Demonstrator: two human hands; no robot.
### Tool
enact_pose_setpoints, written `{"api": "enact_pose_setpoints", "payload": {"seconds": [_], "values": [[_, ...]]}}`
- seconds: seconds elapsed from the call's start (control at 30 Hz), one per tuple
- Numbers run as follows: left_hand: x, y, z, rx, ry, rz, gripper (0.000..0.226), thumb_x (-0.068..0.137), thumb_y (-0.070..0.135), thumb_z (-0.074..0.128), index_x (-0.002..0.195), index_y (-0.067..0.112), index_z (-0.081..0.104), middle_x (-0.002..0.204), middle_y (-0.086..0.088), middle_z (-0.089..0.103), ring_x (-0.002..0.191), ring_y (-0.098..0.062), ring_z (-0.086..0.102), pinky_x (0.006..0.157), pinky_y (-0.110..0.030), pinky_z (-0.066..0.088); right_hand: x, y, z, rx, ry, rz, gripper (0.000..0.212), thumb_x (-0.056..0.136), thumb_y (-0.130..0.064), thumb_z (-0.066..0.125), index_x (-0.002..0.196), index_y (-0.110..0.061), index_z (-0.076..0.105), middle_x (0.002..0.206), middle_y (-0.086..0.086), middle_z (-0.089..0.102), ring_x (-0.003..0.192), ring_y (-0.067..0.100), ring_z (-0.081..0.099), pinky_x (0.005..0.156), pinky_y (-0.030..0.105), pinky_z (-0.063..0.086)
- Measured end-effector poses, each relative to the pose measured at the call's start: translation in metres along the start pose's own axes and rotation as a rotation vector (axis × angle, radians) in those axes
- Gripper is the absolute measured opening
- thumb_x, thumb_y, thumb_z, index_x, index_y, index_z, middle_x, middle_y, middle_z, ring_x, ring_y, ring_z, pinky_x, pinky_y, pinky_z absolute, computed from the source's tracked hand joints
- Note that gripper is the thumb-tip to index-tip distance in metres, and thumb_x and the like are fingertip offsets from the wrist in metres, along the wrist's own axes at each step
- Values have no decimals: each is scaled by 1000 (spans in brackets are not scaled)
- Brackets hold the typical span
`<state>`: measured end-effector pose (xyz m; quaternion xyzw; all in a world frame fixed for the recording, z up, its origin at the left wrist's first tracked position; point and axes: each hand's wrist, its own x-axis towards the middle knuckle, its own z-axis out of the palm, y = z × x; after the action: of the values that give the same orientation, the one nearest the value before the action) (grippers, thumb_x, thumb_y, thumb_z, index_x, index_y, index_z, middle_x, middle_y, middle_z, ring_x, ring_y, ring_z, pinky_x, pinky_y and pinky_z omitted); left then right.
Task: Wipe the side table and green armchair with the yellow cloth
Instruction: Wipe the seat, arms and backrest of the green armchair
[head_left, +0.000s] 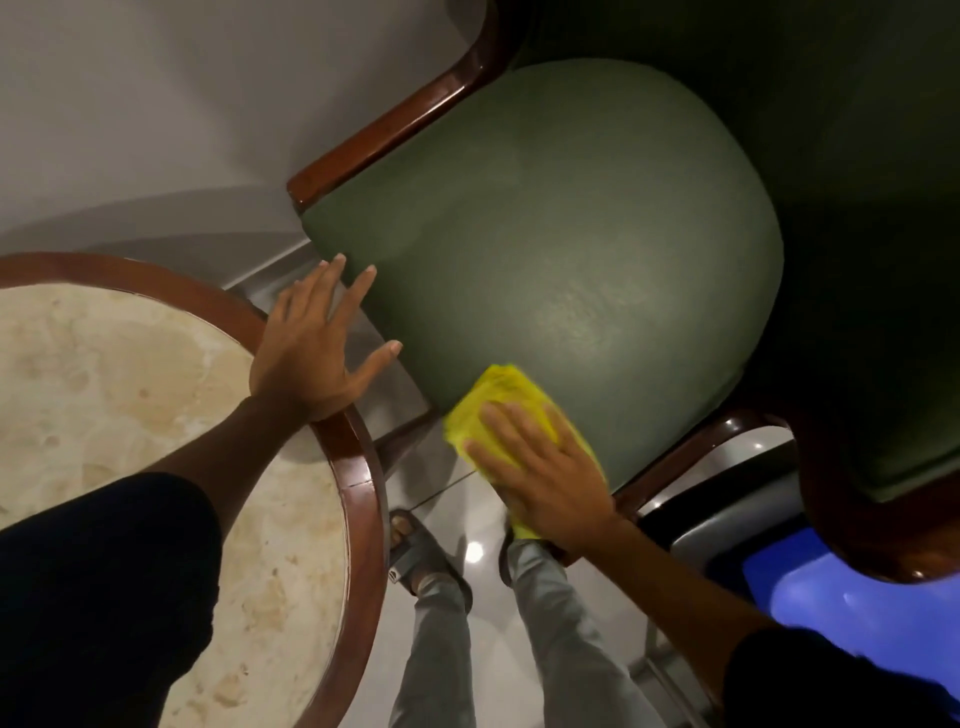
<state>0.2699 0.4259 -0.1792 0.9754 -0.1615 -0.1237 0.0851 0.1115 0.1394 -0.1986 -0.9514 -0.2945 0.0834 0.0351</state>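
The green armchair (561, 249) fills the upper right, its rounded seat cushion framed by dark wooden arms. My right hand (545, 467) lies flat on the folded yellow cloth (498, 400), pressing it against the cushion's front edge. The round side table (358, 467) stands at the left, with a cream stone top and a brown wooden rim. My left hand (311, 348) rests with its palm on the table's rim, fingers spread and fingertips touching the chair's left front corner. It holds nothing.
A grey wall (182, 104) rises behind the table and chair. A glossy tiled floor (467, 551) shows between them, with my legs and sandalled feet (415, 561) on it. A blue and grey object (810, 587) sits at the lower right beside the chair's arm.
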Motion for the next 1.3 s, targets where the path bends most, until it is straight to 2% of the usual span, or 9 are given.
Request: {"api": "enact_pose_setpoints", "payload": {"seconds": [0.1,0.17,0.23,0.3,0.5,0.7,1.0,1.1,1.3], "values": [[1,0,0,7,-17,6,82,89,72,35,156,26,22,161,-16,30,147,-34,30,114,-53,29,-21,49,-14,212,46,587,52,101,-43,22,148,-26,36,159,17,27,148,35,17,116,57,21],[2,0,1,21,-23,13,81,89,72,35,155,26,24,161,-14,30,147,-33,30,113,-54,30,3,82,-26,321,204,1020,50,101,-38,30,148,-23,37,160,18,22,149,37,14,118,57,17],[2,1,0,37,-39,31,80,89,71,34,154,26,26,161,-13,31,147,-33,31,113,-54,30,44,110,-37,293,268,1275,51,101,-38,32,151,-25,31,163,16,14,150,35,9,119,55,12],[2,1,-1,45,-46,44,78,90,71,32,153,25,31,161,-12,31,146,-33,31,112,-54,31,92,140,-44,267,256,1373,54,101,-43,28,153,-28,24,164,15,10,151,35,5,119,56,11],[2,1,-2,36,-60,41,78,90,72,29,152,25,34,162,-9,30,148,-31,29,113,-51,30,220,197,-69,312,191,1134,57,100,-46,28,153,-29,21,164,14,5,151,35,1,118,59,0],[3,3,-3,14,-44,-5,83,93,70,27,154,14,28,160,-15,33,146,-33,32,114,-52,33,297,86,-66,170,-23,443,52,101,-40,27,152,-30,25,164,9,15,151,33,6,119,57,2],[-1,5,-6,-115,-5,-83,82,93,65,30,154,11,24,161,-19,28,148,-35,29,114,-52,33,76,-25,-3,24,6,-113,60,94,-23,40,152,-15,27,161,12,25,149,33,18,120,56,14],[-1,1,-2,-91,-22,-62,78,94,66,28,154,17,25,161,-17,29,147,-33,30,113,-50,33,37,-1,-4,76,54,-4,60,95,-31,37,153,-22,25,161,8,23,149,31,18,118,55,17],[1,10,-12,16,-158,-86,83,91,72,26,153,16,27,158,-20,34,144,-36,35,110,-57,35,34,37,-65,709,430,805,54,97,-12,42,149,-12,27,159,10,25,150,26,20,117,58,24]]}}
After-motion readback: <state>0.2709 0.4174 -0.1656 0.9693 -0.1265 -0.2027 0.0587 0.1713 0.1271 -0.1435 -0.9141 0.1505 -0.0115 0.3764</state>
